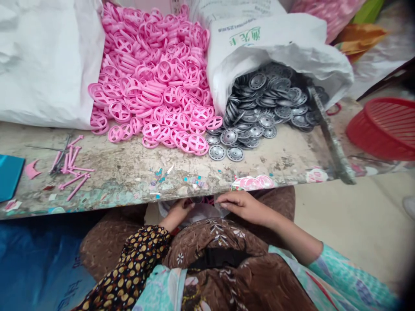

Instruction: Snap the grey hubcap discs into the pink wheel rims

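Note:
Both hands are low over the lap, at the table's front edge. My left hand (179,213) is curled at the rim of a whitish plastic bag (202,212), its fingertips partly under the table edge. My right hand (239,204) sits on the bag's other side with fingers bent and pressed together; whatever they pinch is too small to make out. Dark and pink bits show inside the bag between the hands, mostly hidden by the table. Nearest on the tabletop are round pink-and-white stickers (254,182), just above my right hand.
Pink spoked plastic wheels (162,86) form a large heap at the back. Grey discs (259,112) spill from a white sack (227,56). Pink pins (73,166) lie at left by a blue box (10,177). A metal bar (332,140) and red basket (382,127) stand right.

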`<state>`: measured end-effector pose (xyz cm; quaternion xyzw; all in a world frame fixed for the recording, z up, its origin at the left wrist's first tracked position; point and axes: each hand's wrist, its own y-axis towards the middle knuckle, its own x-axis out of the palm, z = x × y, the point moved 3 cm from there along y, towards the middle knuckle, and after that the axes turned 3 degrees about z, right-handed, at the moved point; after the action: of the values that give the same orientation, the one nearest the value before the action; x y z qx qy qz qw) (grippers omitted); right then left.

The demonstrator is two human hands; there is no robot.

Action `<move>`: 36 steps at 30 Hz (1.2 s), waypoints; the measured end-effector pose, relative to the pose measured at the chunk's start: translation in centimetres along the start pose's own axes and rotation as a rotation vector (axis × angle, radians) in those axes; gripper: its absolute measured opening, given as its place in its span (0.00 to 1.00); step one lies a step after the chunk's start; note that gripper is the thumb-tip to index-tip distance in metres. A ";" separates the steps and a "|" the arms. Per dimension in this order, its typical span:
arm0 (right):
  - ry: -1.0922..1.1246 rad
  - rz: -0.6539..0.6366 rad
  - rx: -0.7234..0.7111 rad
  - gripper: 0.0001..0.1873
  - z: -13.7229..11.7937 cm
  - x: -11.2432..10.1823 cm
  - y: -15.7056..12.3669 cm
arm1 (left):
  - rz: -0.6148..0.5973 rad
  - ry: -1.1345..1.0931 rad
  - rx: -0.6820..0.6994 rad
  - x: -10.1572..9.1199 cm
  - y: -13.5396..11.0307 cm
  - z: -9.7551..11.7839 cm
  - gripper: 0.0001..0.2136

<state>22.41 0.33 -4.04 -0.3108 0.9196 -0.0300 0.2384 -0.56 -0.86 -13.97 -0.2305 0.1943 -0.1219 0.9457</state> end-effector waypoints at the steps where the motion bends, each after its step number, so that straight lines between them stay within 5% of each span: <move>1: 0.004 -0.059 0.029 0.15 0.4 0.2 -0.1 | -0.049 0.059 0.011 -0.2 -0.2 0.2 0.16; 5: 0.048 -0.240 0.140 0.20 2.5 1.5 -0.7 | -0.409 0.058 -0.042 -1.0 -2.5 1.9 0.18; 8: 0.126 -0.273 0.174 0.23 3.2 1.7 -1.0 | -0.518 0.085 -0.025 -2.0 -4.3 3.4 0.15; 13: 0.309 -0.311 0.244 0.20 2.2 1.4 -1.6 | -0.493 0.142 0.005 -2.2 -5.4 4.3 0.06; 17: 0.359 -0.361 0.245 0.16 1.2 1.7 -2.1 | -0.402 0.287 0.051 -2.3 -5.1 4.4 0.08; 21: 0.135 -0.229 0.205 0.13 1.9 2.1 -1.4 | -0.141 0.634 0.128 -2.6 -4.2 4.2 0.07; 23: -0.078 -0.135 0.199 0.11 2.7 2.2 -0.8 | -0.117 0.696 0.110 -2.1 -3.6 3.6 0.05; 26: -0.147 -0.191 0.212 0.10 3.8 2.6 0.1 | -0.230 0.601 0.049 -0.9 -2.8 2.0 0.03; 30: 0.251 -0.409 0.362 0.18 5.0 3.2 0.1 | -0.390 0.448 0.002 -0.7 -2.3 0.0 0.08; 33: 0.343 -0.349 0.429 0.22 5.9 3.3 0.0 | -0.474 0.142 -0.087 -1.5 -3.0 -0.8 0.15; 36: 0.285 -0.324 0.345 0.18 6.2 3.5 0.2 | -0.480 -0.068 -0.193 -2.2 -3.9 -1.1 0.20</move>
<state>22.67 -1.03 -11.00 -0.4011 0.8636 -0.2674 0.1480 -3.52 -3.98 -12.36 -0.3630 0.1130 -0.3161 0.8692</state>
